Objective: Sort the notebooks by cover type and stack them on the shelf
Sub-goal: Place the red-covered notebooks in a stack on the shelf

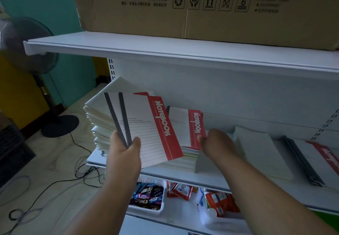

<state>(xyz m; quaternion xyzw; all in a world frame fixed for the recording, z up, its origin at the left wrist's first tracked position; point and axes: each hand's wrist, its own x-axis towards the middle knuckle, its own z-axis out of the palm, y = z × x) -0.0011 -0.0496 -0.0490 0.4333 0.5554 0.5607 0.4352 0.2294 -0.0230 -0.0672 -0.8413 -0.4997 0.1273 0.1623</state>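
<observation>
The left hand [123, 152] at centre frame keeps a clenched grip on two red-banded notebooks [146, 126] reading "NOTEBOOK", their small printed lines too fine to read. The right hand [216, 141] pinches another notebook [194, 126] atop a mid-shelf stack [183, 159]; its fingertips are hidden. The cardboard box [201, 5] above carries Chinese handling text and a "6".

L hand [125, 147] raised, fingers + thumb pinched; R hand [213, 139] reaching fwd, fingers curled.
</observation>
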